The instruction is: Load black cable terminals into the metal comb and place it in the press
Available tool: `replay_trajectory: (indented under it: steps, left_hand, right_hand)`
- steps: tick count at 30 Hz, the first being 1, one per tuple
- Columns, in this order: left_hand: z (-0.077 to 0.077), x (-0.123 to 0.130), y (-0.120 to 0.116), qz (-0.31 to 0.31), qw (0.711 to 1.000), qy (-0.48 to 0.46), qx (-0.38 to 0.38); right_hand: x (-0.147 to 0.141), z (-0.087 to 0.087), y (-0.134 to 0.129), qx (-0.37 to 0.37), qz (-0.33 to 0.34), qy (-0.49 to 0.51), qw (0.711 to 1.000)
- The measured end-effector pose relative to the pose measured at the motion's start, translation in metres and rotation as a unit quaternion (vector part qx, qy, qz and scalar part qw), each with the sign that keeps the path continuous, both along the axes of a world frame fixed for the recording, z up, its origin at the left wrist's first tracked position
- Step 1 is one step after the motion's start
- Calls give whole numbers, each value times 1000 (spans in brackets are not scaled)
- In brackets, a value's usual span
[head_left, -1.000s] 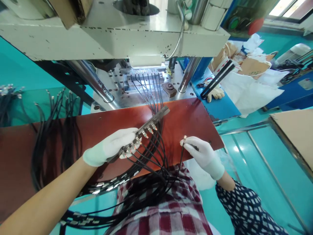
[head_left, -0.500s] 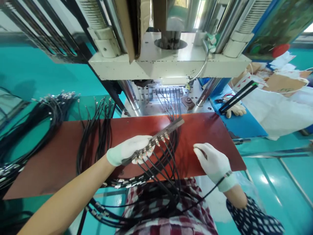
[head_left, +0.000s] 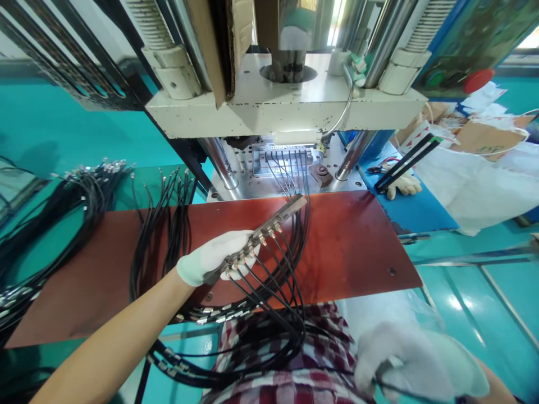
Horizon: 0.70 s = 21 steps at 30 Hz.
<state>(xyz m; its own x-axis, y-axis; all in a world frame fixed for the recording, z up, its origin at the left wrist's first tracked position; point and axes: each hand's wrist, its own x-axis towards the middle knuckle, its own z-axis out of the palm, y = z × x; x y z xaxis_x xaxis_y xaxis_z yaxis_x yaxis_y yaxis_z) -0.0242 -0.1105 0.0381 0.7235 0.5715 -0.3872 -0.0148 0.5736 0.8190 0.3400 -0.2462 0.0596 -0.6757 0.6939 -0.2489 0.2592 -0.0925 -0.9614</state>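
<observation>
My left hand (head_left: 229, 252), in a white glove, is closed around a long dark metal bar (head_left: 290, 210) held aslant above the red-brown board. Several black cables (head_left: 269, 283) are seated along the bar by their coppery ends and hang down toward my lap. My right hand (head_left: 400, 362), also gloved and blurred by motion, is low at the right with its fingers curled around a black cable (head_left: 393, 387). Other cables run beneath the bar to a metal mould (head_left: 286, 163) in the press, where their thin ends lie in a row.
The press's pale plate (head_left: 286, 120) hangs over the mould between steel posts. Bundles of black cables (head_left: 158, 230) lie on the left of the board (head_left: 349, 247). On a blue surface (head_left: 425, 210) at the right are a spare glove (head_left: 405, 184) and black strips (head_left: 406, 163).
My right hand has moved down and right, off the board to beside my lap, with the cable now at its fingers. My left hand and the bar have shifted slightly left.
</observation>
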Motion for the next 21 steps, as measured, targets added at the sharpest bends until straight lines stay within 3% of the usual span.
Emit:
replay_trajectory:
  steps: [2,4,6,10,12,17,21]
  left_hand:
    - [5,-3,1,-1,998,-14,-63]
    - [12,-7,3,8,990,-26,-137]
    - [19,-11,5,39,985,-32,-163]
    - [21,-13,5,36,997,2,-62]
    - [16,-8,2,9,999,39,16]
    - [3,9,0,-12,987,91,132]
    - [-1,16,5,-53,982,86,161]
  right_hand:
    - [-4,7,11,7,11,49,999]
    - [-11,5,22,-1,-63,110,992]
    - [-20,-3,34,-51,-137,161,976]
    - [-37,-19,63,-116,-286,214,927]
    - [-44,-22,76,-122,-316,231,912]
    - [-62,-20,94,-136,-299,164,930]
    - [-81,-11,103,-3,-323,41,946]
